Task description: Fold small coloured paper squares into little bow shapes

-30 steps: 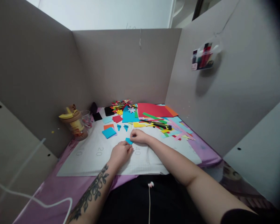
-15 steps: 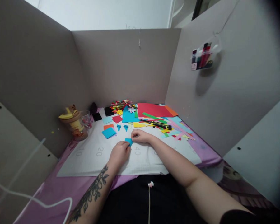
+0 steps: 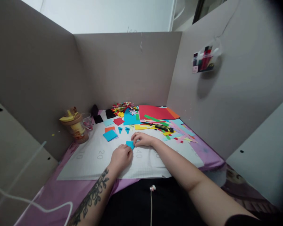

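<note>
A: Where is the small blue paper (image 3: 129,144) exactly?

B: Let us take the stack of paper squares (image 3: 110,135) as our landmark. The small blue paper lies to the right of the stack and a little nearer to the person, on the covered counter (image 3: 89,166). Two folded blue pieces (image 3: 127,130) are also to the right of the stack, but slightly farther away. The cutter (image 3: 163,127) is well to its right.

A: And how should one handle such a small paper well?

B: In my opinion, it is best to keep it flat against the counter. One hand should steady it, while the other makes its edges meet exactly — with fingertips only, because a hard push could make it skew or crease in a wrong place.

A: What does each grip do?

B: The left hand (image 3: 121,156) has its grip drawn together on the near edge of the paper. The right hand (image 3: 142,139) has curled fingers, with the tips at the right edge of it — whether they pinch it or only rest there, I cannot tell.
</note>
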A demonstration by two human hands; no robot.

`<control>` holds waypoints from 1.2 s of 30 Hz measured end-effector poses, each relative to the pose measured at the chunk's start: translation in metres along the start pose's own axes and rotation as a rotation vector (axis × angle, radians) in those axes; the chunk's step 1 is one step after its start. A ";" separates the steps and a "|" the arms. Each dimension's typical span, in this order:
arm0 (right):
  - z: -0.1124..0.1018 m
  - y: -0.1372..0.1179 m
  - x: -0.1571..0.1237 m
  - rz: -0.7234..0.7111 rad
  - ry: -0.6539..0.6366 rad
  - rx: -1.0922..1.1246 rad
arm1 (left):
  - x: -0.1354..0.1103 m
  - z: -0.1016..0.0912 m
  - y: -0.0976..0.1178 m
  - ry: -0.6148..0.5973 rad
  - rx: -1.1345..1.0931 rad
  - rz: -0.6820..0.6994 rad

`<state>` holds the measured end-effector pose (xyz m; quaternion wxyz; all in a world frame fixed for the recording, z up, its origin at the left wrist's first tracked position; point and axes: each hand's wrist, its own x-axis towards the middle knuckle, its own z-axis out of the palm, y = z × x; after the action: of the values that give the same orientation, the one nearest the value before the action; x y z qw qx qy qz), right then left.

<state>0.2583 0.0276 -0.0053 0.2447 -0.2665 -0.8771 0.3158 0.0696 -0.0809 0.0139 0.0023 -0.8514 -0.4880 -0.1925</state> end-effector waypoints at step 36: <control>0.019 -0.004 0.014 0.105 0.118 -0.291 | -0.001 -0.002 0.002 0.003 0.018 0.072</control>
<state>0.2355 0.0253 -0.0120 0.2378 -0.3625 -0.8827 0.1816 0.0705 -0.0831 0.0159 0.0177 -0.8680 -0.4588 -0.1892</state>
